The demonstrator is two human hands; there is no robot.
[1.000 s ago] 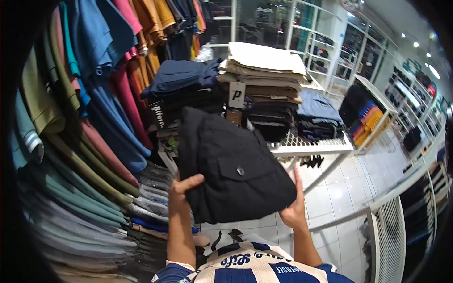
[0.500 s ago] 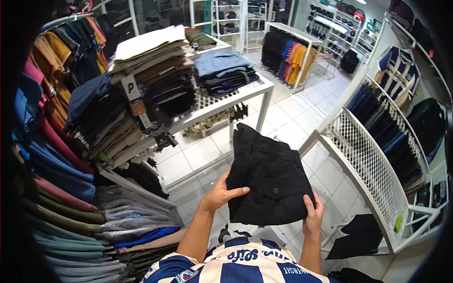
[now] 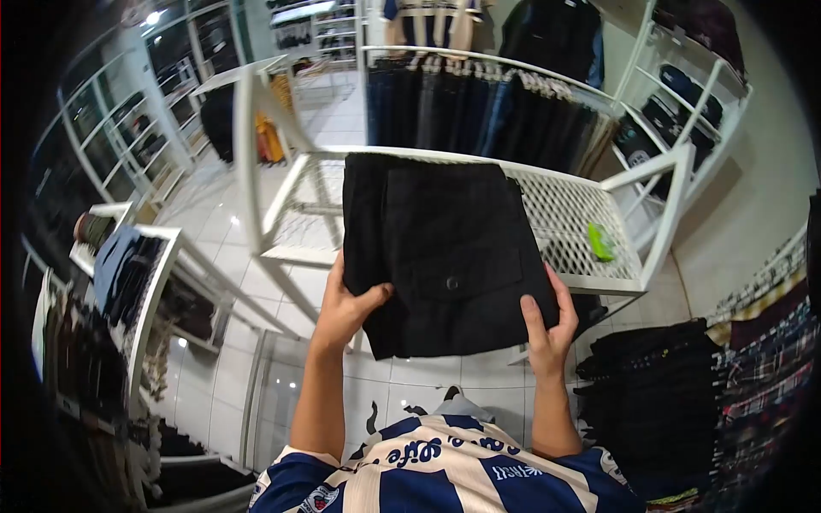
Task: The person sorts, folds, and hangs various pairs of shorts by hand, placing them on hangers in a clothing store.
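Note:
I hold a folded pair of black trousers (image 3: 445,248) flat in front of me, its buttoned back pocket facing up. My left hand (image 3: 349,303) grips the lower left edge, thumb on top. On the lower right edge my right hand (image 3: 547,321) holds on, fingers curled over the cloth. The garment hangs over the near edge of a white wire-mesh table (image 3: 564,214), in the air above it.
A small green object (image 3: 600,241) lies on the mesh table. A rail of dark hanging trousers (image 3: 487,107) stands behind it. Stacks of dark folded clothes (image 3: 658,402) sit at the right, and another white table with folded garments (image 3: 128,274) is at the left. White tiled floor lies below.
I have turned to the right with the trousers in both hands, away from the shirt racks and the stacked table. The white mesh table is now directly ahead.

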